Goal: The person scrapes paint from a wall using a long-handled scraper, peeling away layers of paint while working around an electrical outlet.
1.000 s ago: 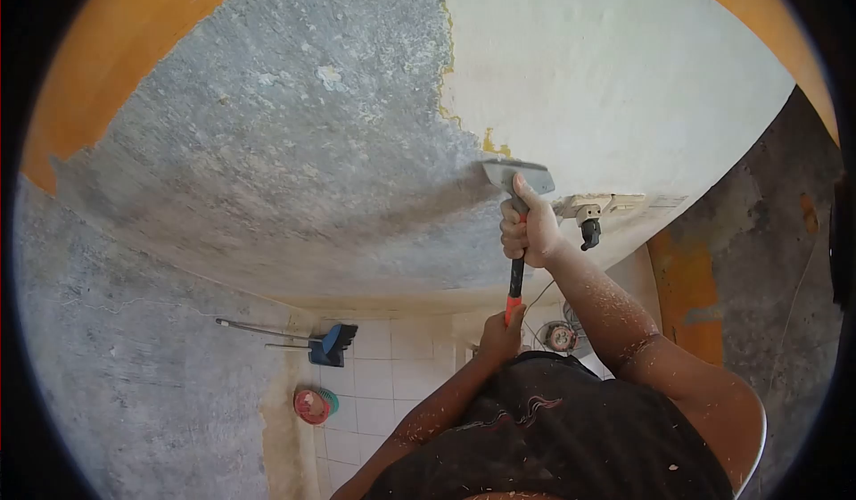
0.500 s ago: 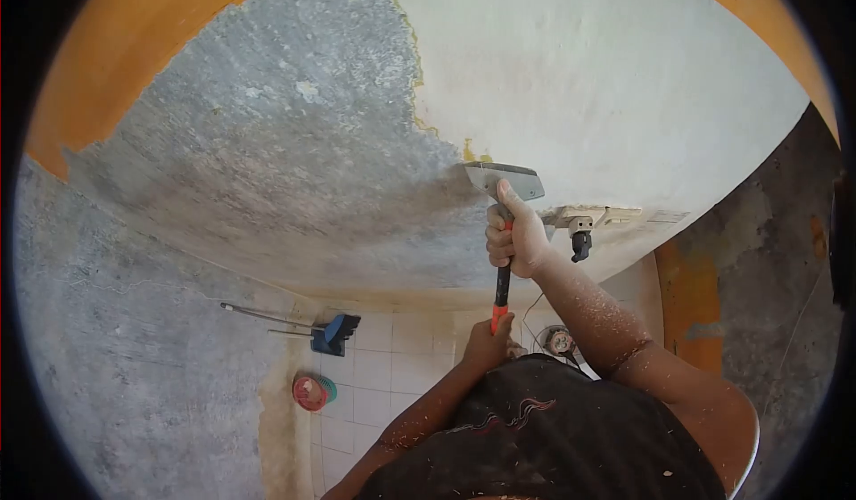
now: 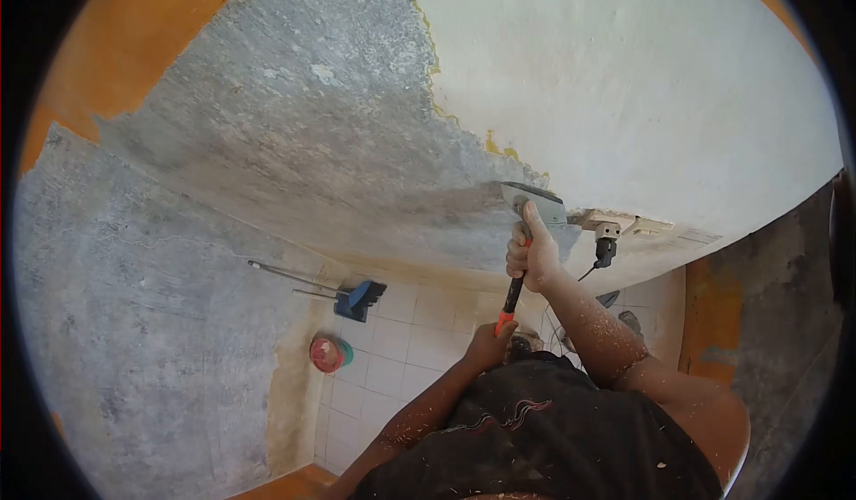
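Observation:
A long-handled scraper [image 3: 546, 210] with a wide grey head and a black and orange handle lies against the wall. My right hand [image 3: 537, 255] is wrapped round the handle just below the head, its thumb extended up toward the head. Lower down, my left hand [image 3: 490, 344] grips the handle's orange end. White dust coats the right hand, and pale flakes speckle both arms. Above and left of the head is rough grey bared wall [image 3: 312, 99]; white paint [image 3: 624, 81] covers the wall to the right, with a ragged yellowish edge between them.
Right of the scraper, a socket [image 3: 608, 231] with a black plug [image 3: 605, 252] juts from the wall, its cable hanging down. A blue dustpan [image 3: 357, 300] and a red and green bucket [image 3: 330, 354] stand on the tiled floor [image 3: 392, 330] at lower left.
Both hands have moved the scraper down the wall. Grey surface now shows above its head, where the head was before. The camera view has shifted slightly.

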Demonstrator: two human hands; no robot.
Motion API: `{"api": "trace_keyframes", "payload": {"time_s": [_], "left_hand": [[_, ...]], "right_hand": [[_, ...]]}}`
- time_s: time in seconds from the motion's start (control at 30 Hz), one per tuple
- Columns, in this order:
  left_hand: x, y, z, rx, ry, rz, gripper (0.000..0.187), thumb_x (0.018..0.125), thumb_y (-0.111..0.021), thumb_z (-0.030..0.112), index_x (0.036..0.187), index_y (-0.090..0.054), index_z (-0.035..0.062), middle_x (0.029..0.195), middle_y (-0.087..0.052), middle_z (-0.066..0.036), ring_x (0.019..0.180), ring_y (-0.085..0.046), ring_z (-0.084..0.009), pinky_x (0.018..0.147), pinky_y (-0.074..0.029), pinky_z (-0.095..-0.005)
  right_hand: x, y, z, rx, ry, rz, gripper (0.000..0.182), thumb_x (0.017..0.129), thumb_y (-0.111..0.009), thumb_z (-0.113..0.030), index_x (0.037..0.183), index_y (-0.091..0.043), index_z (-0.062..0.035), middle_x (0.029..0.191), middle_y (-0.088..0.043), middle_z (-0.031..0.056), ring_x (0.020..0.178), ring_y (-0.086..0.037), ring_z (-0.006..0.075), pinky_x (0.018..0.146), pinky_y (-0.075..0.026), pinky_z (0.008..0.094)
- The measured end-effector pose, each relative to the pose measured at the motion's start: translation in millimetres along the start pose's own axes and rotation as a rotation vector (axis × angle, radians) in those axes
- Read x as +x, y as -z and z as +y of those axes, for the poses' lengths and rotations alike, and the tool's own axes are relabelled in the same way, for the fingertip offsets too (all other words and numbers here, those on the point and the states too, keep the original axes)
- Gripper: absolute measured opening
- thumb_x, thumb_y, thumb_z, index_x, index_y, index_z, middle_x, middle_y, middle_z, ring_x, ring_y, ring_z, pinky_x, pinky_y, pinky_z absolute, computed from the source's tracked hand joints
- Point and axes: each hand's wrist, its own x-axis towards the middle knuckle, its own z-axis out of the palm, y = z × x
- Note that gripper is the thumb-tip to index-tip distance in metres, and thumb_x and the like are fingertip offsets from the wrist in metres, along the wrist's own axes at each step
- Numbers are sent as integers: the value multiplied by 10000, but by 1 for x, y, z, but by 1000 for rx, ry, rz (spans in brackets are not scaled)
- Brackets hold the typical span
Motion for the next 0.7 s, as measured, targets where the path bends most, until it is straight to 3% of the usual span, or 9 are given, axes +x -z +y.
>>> {"api": "trace_keyframes", "payload": {"time_s": [0.13,0.33,0.43,0.47,0.7], "left_hand": [[12,3,1,94,-160,60,432,872,-537,393,668,-544,13,539,-530,-48,474,-519,-136,458,-412,-305],[2,-5,-5,162,-93,98,431,872,-531,390,674,-555,8,520,-524,-64,480,-522,-149,478,-412,-324],[-14,-6,37,136,-69,126,438,867,-535,397,684,-557,0,519,-518,-85,482,-500,-157,488,-402,-334],[3,4,5,167,-99,159,452,863,-538,408,689,-551,-9,513,-503,-95,477,-480,-162,487,-394,-340],[21,0,-25,138,-180,154,489,857,-533,443,697,-550,-20,535,-514,-87,523,-505,-168,526,-414,-342]], "right_hand": [[-3,-20,-20,-52,21,-48,568,806,-431,-664,550,-303,-173,421,-199,-57,343,-158,82,366,-157,255],[3,3,3,7,-39,-2,568,812,-436,-651,546,-303,-168,420,-201,-52,346,-158,87,370,-158,256],[-3,-17,-20,3,-63,-69,566,811,-435,-654,546,-302,-171,421,-196,-56,346,-160,86,370,-162,254],[-2,-17,-17,5,-16,-101,570,805,-431,-665,546,-304,-173,424,-195,-60,346,-163,85,371,-161,255],[11,0,-3,-18,-7,-24,563,819,-426,-644,551,-317,-161,426,-205,-53,346,-156,92,368,-159,257]]}}
